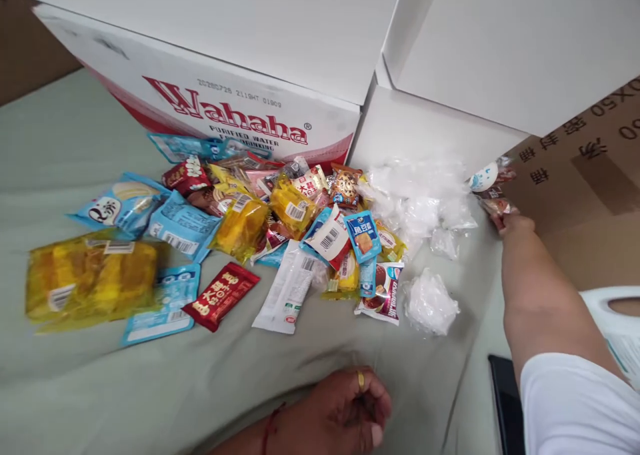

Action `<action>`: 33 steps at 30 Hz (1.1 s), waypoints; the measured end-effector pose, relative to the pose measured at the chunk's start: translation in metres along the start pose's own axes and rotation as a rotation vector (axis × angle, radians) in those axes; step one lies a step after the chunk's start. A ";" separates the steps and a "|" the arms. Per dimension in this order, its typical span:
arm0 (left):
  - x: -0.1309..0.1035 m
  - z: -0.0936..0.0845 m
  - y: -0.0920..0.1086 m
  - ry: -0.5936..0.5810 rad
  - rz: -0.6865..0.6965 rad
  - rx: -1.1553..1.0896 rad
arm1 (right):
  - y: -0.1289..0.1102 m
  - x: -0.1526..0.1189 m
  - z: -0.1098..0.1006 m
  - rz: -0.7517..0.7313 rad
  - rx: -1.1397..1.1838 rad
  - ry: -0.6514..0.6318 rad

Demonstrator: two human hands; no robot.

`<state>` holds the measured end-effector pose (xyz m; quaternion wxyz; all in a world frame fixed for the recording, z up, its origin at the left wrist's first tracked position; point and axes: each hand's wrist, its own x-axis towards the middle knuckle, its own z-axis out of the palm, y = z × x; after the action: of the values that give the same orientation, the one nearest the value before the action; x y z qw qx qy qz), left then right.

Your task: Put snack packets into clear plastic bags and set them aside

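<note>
My left hand (353, 411) rests on the cloth near the bottom edge, a ring on one finger and its fingers curled loosely inward. Nothing shows between them. At the right, my right hand (517, 227) is closed on small snack packets (500, 208), brown with some white and blue; its fingers are mostly hidden. Between the hands lies a bundle of clear plastic bags (430, 301), with a larger heap of clear wrappers (420, 198) behind it. Left of these spreads a pile of packaged snacks, among them a red bar (221, 297), a white sachet (286, 287) and a yellow pack (95, 278).
A white Wahaha carton (225, 108) stands behind the snacks, and another white box (450, 118) adjoins it. Brown cardboard (575, 235) lies at the right. A dark flat object (505, 401) and a white handled container (613, 321) are beside my right arm.
</note>
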<state>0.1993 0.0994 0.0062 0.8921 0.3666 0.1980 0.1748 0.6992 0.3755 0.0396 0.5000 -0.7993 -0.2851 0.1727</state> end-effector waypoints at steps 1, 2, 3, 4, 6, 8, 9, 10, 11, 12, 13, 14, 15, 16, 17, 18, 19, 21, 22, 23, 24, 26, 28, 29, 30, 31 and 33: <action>0.000 0.000 0.000 -0.003 -0.010 -0.015 | -0.001 0.002 0.002 0.002 -0.012 0.012; 0.000 0.000 0.001 -0.002 -0.017 -0.029 | -0.002 0.001 0.003 0.007 -0.026 0.040; 0.000 -0.001 0.001 0.000 -0.021 -0.040 | -0.002 -0.002 0.003 0.005 -0.042 0.069; -0.001 -0.002 0.002 0.002 -0.028 -0.049 | -0.001 -0.008 0.002 -0.012 -0.055 0.090; -0.001 -0.005 0.003 0.004 -0.053 -0.065 | -0.002 -0.029 -0.005 -0.059 -0.070 0.123; -0.002 -0.008 0.003 -0.018 -0.087 -0.068 | -0.006 -0.064 -0.018 -0.095 -0.065 0.131; -0.002 -0.010 0.003 -0.033 -0.097 -0.061 | -0.010 -0.087 -0.027 -0.124 -0.052 0.103; -0.003 -0.012 0.004 -0.044 -0.094 -0.055 | -0.015 -0.114 -0.036 -0.166 -0.042 0.057; -0.002 -0.013 0.004 -0.049 -0.081 -0.055 | -0.020 -0.143 -0.046 -0.235 -0.038 -0.040; -0.002 -0.013 0.005 -0.047 -0.060 -0.063 | -0.024 -0.173 -0.055 -0.328 -0.059 -0.150; -0.001 -0.013 0.005 -0.037 -0.036 -0.080 | -0.027 -0.204 -0.063 -0.429 -0.127 -0.260; -0.001 -0.013 0.006 -0.026 -0.011 -0.101 | -0.029 -0.232 -0.070 -0.521 -0.252 -0.423; 0.000 -0.013 0.007 -0.016 0.012 -0.123 | -0.029 -0.257 -0.075 -0.596 -0.380 -0.589; 0.001 -0.013 0.007 -0.011 0.032 -0.143 | -0.028 -0.277 -0.078 -0.648 -0.495 -0.694; 0.003 -0.012 0.008 -0.008 0.053 -0.157 | -0.026 -0.292 -0.079 -0.680 -0.582 -0.738; 0.004 -0.012 0.008 -0.010 0.070 -0.167 | -0.023 -0.302 -0.079 -0.694 -0.637 -0.742; 0.005 -0.012 0.008 -0.014 0.083 -0.173 | -0.021 -0.307 -0.078 -0.695 -0.650 -0.698; 0.006 -0.012 0.009 -0.018 0.101 -0.180 | -0.019 -0.310 -0.077 -0.646 -0.551 -0.554; 0.007 -0.012 0.009 -0.018 0.110 -0.182 | -0.020 -0.310 -0.077 -0.598 -0.450 -0.482; 0.007 -0.012 0.009 -0.017 0.121 -0.183 | -0.022 -0.311 -0.076 -0.540 -0.335 -0.418; 0.008 -0.013 0.010 -0.017 0.134 -0.183 | -0.024 -0.312 -0.075 -0.481 -0.232 -0.364; 0.008 -0.013 0.010 -0.010 0.158 -0.176 | -0.028 -0.321 -0.072 -0.397 -0.088 -0.307; 0.008 -0.012 0.010 0.011 0.178 -0.165 | -0.029 -0.339 -0.066 -0.369 -0.004 -0.330; 0.009 -0.012 0.010 0.032 0.193 -0.164 | -0.028 -0.351 -0.063 -0.369 0.024 -0.363; 0.009 -0.011 0.010 0.060 0.212 -0.169 | -0.026 -0.365 -0.059 -0.382 0.031 -0.408; 0.010 -0.010 0.010 0.093 0.234 -0.182 | -0.023 -0.381 -0.056 -0.416 0.006 -0.459; 0.012 -0.008 0.009 0.158 0.274 -0.222 | -0.015 -0.414 -0.051 -0.558 -0.140 -0.534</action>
<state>0.2046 0.1156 0.0042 0.8766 0.2746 0.1951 0.3436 0.4019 0.0849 0.0718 0.3802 -0.6501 -0.6227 0.2124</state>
